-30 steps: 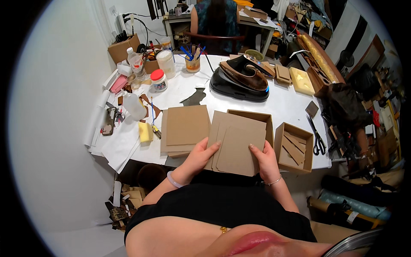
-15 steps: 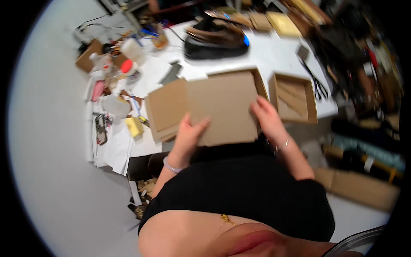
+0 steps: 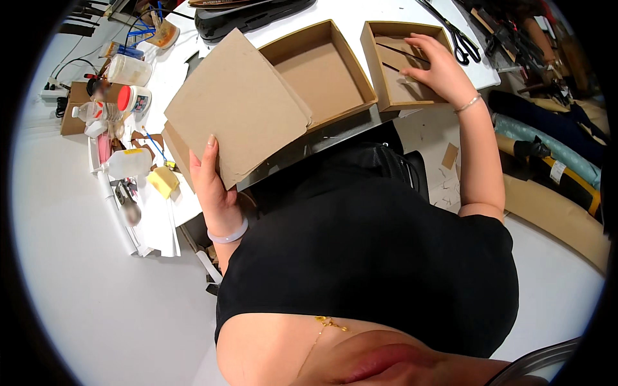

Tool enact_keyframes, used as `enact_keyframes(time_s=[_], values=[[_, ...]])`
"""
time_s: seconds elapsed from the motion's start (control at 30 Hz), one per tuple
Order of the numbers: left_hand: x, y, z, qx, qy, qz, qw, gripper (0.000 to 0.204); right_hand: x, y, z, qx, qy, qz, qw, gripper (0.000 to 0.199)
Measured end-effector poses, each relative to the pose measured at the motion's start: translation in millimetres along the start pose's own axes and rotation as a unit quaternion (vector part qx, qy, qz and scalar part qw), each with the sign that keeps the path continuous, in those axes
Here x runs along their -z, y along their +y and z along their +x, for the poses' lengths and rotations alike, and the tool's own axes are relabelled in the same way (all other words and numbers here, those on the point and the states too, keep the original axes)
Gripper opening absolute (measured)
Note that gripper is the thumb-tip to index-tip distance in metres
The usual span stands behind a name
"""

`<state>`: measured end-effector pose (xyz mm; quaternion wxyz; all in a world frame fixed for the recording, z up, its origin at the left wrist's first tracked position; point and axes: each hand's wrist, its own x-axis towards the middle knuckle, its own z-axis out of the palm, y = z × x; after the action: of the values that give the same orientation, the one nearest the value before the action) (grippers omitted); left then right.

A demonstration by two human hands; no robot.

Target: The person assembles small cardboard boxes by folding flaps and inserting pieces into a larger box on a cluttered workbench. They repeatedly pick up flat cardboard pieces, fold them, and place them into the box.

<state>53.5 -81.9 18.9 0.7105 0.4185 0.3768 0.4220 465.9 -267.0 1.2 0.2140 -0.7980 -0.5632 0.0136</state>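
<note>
My left hand [image 3: 219, 193] grips the lower corner of a small stack of grey-brown cardboard sheets [image 3: 235, 109], its thumb on top. The stack is tilted and overlaps the left side of a large shallow cardboard box [image 3: 318, 71]. My right hand [image 3: 441, 67] reaches into a smaller cardboard box [image 3: 380, 83] to the right. Its thumb and fingers are apart over narrow strips [image 3: 394, 56] lying inside; whether a fingertip touches one cannot be told. Part of another cardboard piece [image 3: 177, 151] shows beneath the held stack.
Black scissors [image 3: 463, 42] lie right of the small box. On the left stand a red-lidded jar [image 3: 135, 98], a white bottle [image 3: 129, 164] and a yellow sponge [image 3: 163, 183]. A black glossy object [image 3: 248, 18] sits at the back. Fabric rolls [image 3: 547, 138] are at the right.
My right hand has left the cardboard sheets and moved right into the small box. The sheets, in my left hand, are now turned and tilted, uncovering more of the large box. The view has shifted.
</note>
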Motion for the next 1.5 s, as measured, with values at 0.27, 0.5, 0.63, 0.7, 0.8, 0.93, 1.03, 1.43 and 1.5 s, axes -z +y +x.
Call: enact_keyframes(time_s=[0.27,0.5,0.63,0.7,0.8,0.93,1.03,1.43,1.5], values=[[-13,1,-3,-0.007,0.012,0.0,1.0,0.048,-5,12,23,0.01,-0.089,-0.077,0.993,0.079],[-15,1,2,-0.002,0.017,-0.012,1.0,0.048,2,9,36,-0.021,-0.168,0.001,0.986,0.053],[-18,0,4,-0.002,0.009,-0.011,1.0,0.048,-4,14,33,-0.025,-0.142,0.004,0.99,0.05],[-24,0,4,-0.001,0.012,-0.01,1.0,0.048,-7,16,31,-0.029,-0.136,-0.004,0.99,0.05],[-24,-2,6,0.001,0.001,-0.003,1.0,0.048,-5,12,30,-0.07,-0.153,0.016,0.986,0.049],[-29,-1,5,0.003,0.0,-0.006,1.0,0.048,-7,16,32,-0.09,-0.154,0.045,0.983,0.047],[-33,1,4,0.002,-0.003,-0.004,1.0,0.047,1,13,33,-0.126,-0.138,0.076,0.98,0.041],[-43,-4,12,0.047,-0.04,0.096,0.993,0.044,93,23,12,-0.21,0.143,0.505,0.825,0.03],[-44,-16,18,0.066,-0.043,0.111,0.991,0.042,99,42,3,-0.233,0.124,0.503,0.823,0.03]])
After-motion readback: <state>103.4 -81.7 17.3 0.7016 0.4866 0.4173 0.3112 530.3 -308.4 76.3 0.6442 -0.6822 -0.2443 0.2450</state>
